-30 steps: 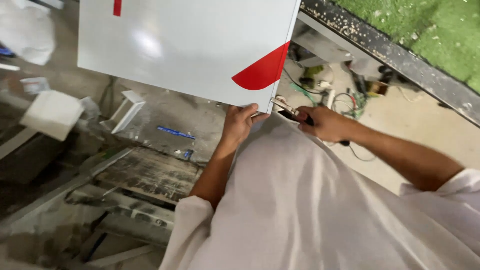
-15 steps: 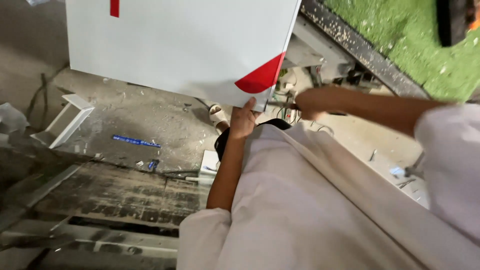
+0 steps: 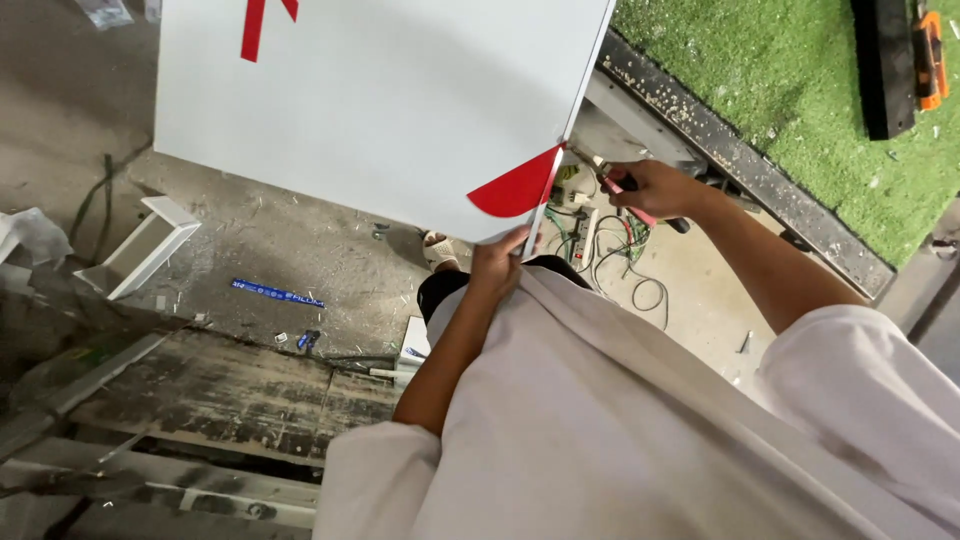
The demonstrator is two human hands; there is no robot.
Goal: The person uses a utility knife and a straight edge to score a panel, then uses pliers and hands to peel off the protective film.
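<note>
1. Even, fairly bright daylight; source direction unclear.
2. Soft sheen on white panel (image 3: 380, 100); no harsh glare.
3. Shadows faint, diffuse on concrete floor (image 3: 260, 240).
4. Sharp centre; slight softness and wide-angle stretch at edges.
</note>
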